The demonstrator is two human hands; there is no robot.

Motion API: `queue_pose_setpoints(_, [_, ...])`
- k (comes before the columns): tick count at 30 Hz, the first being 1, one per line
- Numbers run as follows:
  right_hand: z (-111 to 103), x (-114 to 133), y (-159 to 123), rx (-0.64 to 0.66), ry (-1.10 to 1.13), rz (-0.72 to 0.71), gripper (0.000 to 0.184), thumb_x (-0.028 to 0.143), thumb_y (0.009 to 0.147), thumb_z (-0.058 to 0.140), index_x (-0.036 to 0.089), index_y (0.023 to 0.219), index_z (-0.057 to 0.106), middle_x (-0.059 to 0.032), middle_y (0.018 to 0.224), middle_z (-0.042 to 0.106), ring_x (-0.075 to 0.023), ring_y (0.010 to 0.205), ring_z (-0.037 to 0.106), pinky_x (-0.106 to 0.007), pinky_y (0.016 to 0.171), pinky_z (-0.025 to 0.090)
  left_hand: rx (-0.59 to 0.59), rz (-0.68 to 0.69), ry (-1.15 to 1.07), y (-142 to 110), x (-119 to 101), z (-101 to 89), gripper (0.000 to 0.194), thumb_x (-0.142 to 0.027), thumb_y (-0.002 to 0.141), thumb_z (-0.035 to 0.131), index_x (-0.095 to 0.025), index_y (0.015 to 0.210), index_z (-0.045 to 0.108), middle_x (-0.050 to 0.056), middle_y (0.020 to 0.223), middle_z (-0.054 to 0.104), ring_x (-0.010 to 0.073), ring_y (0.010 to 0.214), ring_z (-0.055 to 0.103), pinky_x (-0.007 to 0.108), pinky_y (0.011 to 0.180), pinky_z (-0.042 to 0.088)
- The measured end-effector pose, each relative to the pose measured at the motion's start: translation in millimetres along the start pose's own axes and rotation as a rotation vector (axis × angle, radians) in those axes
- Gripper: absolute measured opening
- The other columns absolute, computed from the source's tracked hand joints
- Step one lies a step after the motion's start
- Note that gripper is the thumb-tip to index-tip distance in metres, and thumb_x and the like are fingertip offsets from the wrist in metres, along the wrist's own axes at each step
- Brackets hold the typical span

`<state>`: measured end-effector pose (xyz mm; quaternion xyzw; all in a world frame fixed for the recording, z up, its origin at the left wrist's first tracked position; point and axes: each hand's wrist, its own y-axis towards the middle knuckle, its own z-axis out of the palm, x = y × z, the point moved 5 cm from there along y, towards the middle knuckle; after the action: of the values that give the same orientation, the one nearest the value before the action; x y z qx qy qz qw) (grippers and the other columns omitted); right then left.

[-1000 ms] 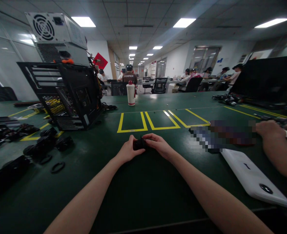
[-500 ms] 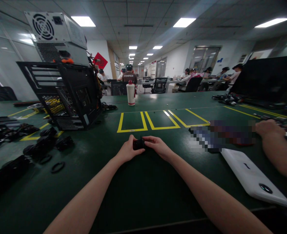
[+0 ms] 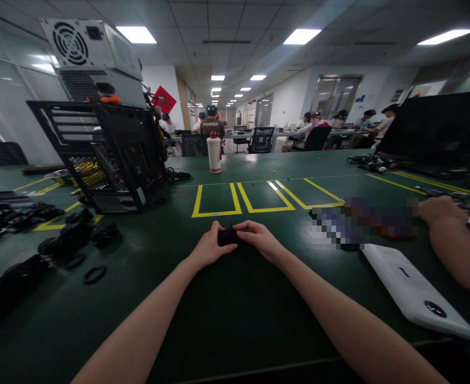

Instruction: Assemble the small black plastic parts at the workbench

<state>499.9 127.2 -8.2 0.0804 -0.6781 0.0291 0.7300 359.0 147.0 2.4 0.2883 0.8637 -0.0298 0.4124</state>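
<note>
My left hand [image 3: 208,246] is closed around a small black part [image 3: 227,237], thumb below and fingers above. What kind of part it is does not show clearly. From the other side, the fingers of my right hand [image 3: 259,238] pinch the same part at its right edge, where a thin black piece sticks up. Both hands are just above the green table [image 3: 235,320], in front of its yellow tape marks. A black ring [image 3: 95,274] lies to the left of my left forearm.
More black parts [image 3: 65,234] lie at the left, before an open computer case [image 3: 111,154] with power supplies [image 3: 91,53] on top. A white cup [image 3: 215,153] stands behind the tape. On the right are a white device [image 3: 414,288] and another person's arm [image 3: 454,240].
The thin black piece between my hands looks slightly turned, standing up more sharply. Both hands keep their grip and place.
</note>
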Motion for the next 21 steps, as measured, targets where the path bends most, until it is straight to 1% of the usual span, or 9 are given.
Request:
queue_pose_setpoints(2, [0.5, -1.4, 0.7, 0.002, 0.009, -0.001, 0.028, 0.021, 0.064, 0.061, 0.017, 0.091, 0.057, -0.0036, 0.092, 0.06, -0.0143, 0.085, 0.056, -0.033, 0.082, 0.041, 0.006, 0.008, -0.005, -0.4, -0.8, -0.2, 0.043, -0.047, 0.062, 0.058, -0.02, 0.088, 0.038, 0.005, 0.09, 0.056, 0.0185, 0.076, 0.055, 0.03, 0.064, 0.042])
queue_pose_setpoints(4, [-0.6, -2.8, 1.7, -0.025, 0.01, -0.009, 0.035, 0.019, 0.063, 0.062, 0.018, 0.097, 0.055, -0.0043, 0.098, 0.058, -0.0152, 0.091, 0.055, -0.034, 0.085, 0.04, 0.009, 0.007, -0.007, -0.8, -1.2, -0.7, 0.042, -0.047, 0.062, 0.058, -0.02, 0.088, 0.038, 0.005, 0.09, 0.056, 0.0186, 0.077, 0.055, 0.03, 0.064, 0.042])
queue_pose_setpoints(7, [-2.8, -6.7, 3.1, -0.065, 0.01, 0.032, 0.045, 0.017, 0.061, 0.064, 0.018, 0.104, 0.053, -0.0068, 0.106, 0.056, -0.0168, 0.099, 0.052, -0.035, 0.09, 0.037, 0.007, -0.008, -0.007, -0.9, -0.4, -1.2, 0.043, -0.046, 0.061, 0.059, -0.02, 0.088, 0.038, 0.006, 0.092, 0.056, 0.019, 0.078, 0.055, 0.03, 0.064, 0.042])
queue_pose_setpoints(10, [0.0, -6.5, 2.5, -0.003, 0.008, 0.06, 0.041, 0.018, 0.063, 0.062, 0.016, 0.102, 0.054, -0.0079, 0.106, 0.057, -0.0179, 0.102, 0.051, -0.036, 0.093, 0.035, 0.015, -0.02, -0.008, -0.6, 0.3, -0.6, 0.043, -0.047, 0.061, 0.058, -0.02, 0.088, 0.038, 0.006, 0.093, 0.055, 0.0193, 0.079, 0.055, 0.03, 0.064, 0.042])
queue_pose_setpoints(14, [3.3, 4.9, -1.7, 0.046, -0.025, -0.032, 0.039, 0.014, 0.058, 0.065, 0.017, 0.096, 0.055, -0.0049, 0.101, 0.058, -0.017, 0.098, 0.053, -0.037, 0.09, 0.038, 0.017, -0.026, -0.005, -0.3, 0.3, -0.3, 0.044, -0.048, 0.061, 0.058, -0.02, 0.089, 0.038, 0.007, 0.094, 0.055, 0.0195, 0.079, 0.055, 0.031, 0.065, 0.042])
queue_pose_setpoints(16, [4.4, 8.8, -3.7, 0.06, -0.035, -0.046, 0.037, 0.014, 0.058, 0.065, 0.018, 0.094, 0.055, -0.004, 0.101, 0.058, -0.0167, 0.096, 0.054, -0.037, 0.088, 0.039, 0.014, -0.029, -0.003, -0.3, 0.3, -0.6, 0.044, -0.047, 0.061, 0.058, -0.02, 0.088, 0.038, 0.006, 0.093, 0.055, 0.0194, 0.078, 0.055, 0.031, 0.065, 0.042])
queue_pose_setpoints(18, [4.4, 9.8, -4.5, 0.058, -0.04, -0.038, 0.033, 0.017, 0.06, 0.064, 0.018, 0.092, 0.055, -0.004, 0.1, 0.058, -0.0162, 0.094, 0.055, -0.036, 0.087, 0.04, 0.011, -0.028, -0.001, -0.6, 0.3, -1.0, 0.044, -0.047, 0.061, 0.058, -0.019, 0.088, 0.038, 0.006, 0.093, 0.055, 0.0193, 0.078, 0.055, 0.031, 0.065, 0.042])
queue_pose_setpoints(21, [2.6, 8.0, -3.1, 0.017, -0.056, -0.046, 0.027, 0.02, 0.064, 0.061, 0.017, 0.09, 0.056, -0.0038, 0.094, 0.06, -0.0153, 0.09, 0.056, -0.035, 0.086, 0.04, 0.017, -0.028, -0.002, -0.9, 0.3, -1.0, 0.044, -0.048, 0.061, 0.058, -0.019, 0.089, 0.038, 0.006, 0.092, 0.055, 0.0193, 0.078, 0.055, 0.031, 0.065, 0.042])
